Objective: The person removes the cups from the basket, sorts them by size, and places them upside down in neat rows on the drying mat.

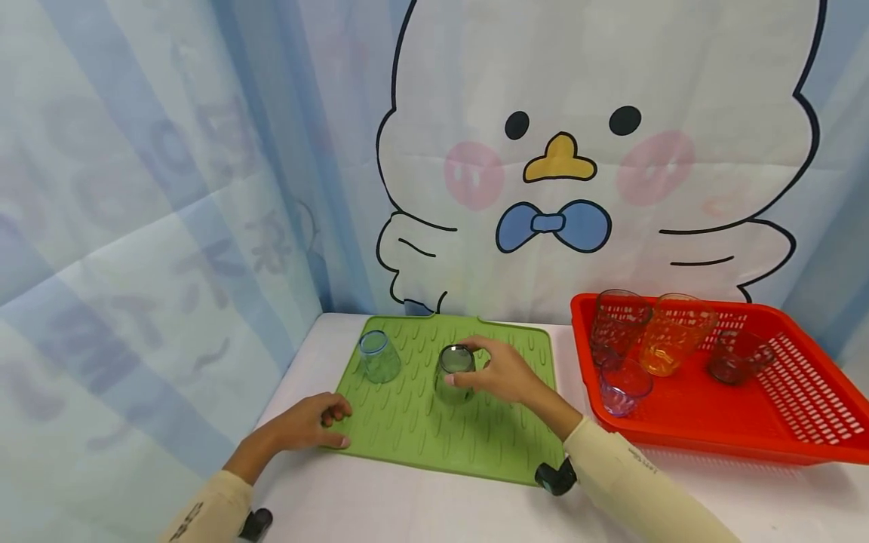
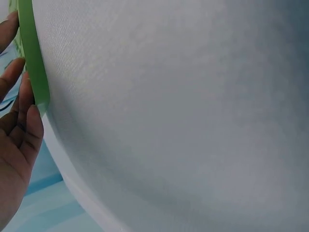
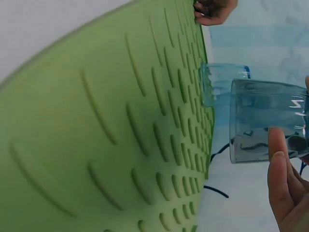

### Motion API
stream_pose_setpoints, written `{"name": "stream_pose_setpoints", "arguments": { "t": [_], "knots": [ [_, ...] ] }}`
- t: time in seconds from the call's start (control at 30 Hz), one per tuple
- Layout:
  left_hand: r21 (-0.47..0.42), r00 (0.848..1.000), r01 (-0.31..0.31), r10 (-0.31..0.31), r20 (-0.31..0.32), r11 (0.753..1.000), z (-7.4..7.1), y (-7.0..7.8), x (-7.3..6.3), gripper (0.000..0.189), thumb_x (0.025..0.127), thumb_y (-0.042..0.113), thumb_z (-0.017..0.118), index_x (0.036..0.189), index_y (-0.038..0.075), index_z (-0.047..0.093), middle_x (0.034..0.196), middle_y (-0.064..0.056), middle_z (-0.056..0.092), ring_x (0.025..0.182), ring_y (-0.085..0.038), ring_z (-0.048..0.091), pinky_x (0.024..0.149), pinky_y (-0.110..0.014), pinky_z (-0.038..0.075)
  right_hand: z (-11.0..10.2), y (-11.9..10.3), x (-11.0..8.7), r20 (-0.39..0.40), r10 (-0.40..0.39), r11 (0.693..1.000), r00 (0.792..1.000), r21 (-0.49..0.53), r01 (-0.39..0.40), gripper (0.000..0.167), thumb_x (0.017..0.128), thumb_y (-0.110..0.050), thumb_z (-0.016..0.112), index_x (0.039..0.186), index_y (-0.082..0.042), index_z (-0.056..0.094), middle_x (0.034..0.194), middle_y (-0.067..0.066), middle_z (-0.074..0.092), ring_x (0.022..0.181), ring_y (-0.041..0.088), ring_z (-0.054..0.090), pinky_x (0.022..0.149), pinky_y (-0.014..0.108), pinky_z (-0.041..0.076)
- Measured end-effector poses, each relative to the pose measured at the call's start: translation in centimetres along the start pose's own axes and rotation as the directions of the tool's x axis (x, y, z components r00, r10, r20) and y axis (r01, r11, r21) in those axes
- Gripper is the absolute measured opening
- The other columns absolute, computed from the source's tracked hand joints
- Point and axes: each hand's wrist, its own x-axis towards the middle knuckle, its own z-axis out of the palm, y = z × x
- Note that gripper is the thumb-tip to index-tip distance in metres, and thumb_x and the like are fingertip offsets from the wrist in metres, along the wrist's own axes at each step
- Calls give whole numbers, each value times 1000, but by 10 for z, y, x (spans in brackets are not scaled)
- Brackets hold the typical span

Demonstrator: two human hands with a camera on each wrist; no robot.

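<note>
A green ribbed mat [image 1: 414, 430] lies on the white table. Above its middle, my right hand [image 1: 498, 369] grips a grey see-through glass [image 1: 456, 385] between thumb and fingers. The right wrist view shows this glass [image 3: 258, 121] apart from the mat, its wider end facing the ribs. A light blue glass [image 1: 380, 362] stands on the mat's left part, wider end down. At the mat's front left corner rests my left hand [image 1: 308, 422], with loosely bent fingers. In the left wrist view its fingertips [image 2: 34, 113] touch the mat's raised edge [image 2: 36, 72].
To the right stands a red plastic basket [image 1: 720, 430] with perforated sides. Inside are an orange glass [image 1: 668, 343], a purple-tinted glass [image 1: 624, 388] and darker see-through glasses, one dark glass [image 1: 736, 358] lying tilted. Behind the table hangs a printed curtain [image 1: 557, 279].
</note>
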Motion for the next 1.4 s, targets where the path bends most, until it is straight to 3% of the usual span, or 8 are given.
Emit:
{"name": "stream_pose_setpoints", "arguments": {
  "t": [0.2,0.5,0.9,1.4],
  "knots": [
    [-3,1000,-1,1,9,1000,-1,1,0,44,82,28,84,113,4,63,100,-2,59,89,-13,53,78,-28,48,6,0,25,23,13,999,1000,-38,-12,68,80,-41,84,137,-16,59,130,13,60,72,29,71,62,34,54],
    [-4,1000,3,-3,8,1000,-1,5,0,45,82,27,84,113,3,62,100,-3,58,90,-15,52,79,-29,48,21,3,50,56,35,999,998,-13,-34,68,82,-37,83,140,-12,57,134,15,57,74,28,72,66,33,56],
    [-4,1000,10,-10,7,1000,-2,6,2,44,81,25,84,111,3,61,98,-3,57,88,-15,51,78,-27,46,35,11,75,9,82,997,997,-16,-82,75,82,-36,84,145,-10,52,139,14,55,74,29,71,71,35,54],
    [-24,1000,23,-23,16,999,-2,4,1,43,82,23,84,111,2,61,98,-4,57,89,-17,51,78,-27,46,44,8,91,-5,124,992,992,17,-124,66,83,-32,84,139,-13,56,136,13,56,77,25,72,72,33,55]
  ]
}}
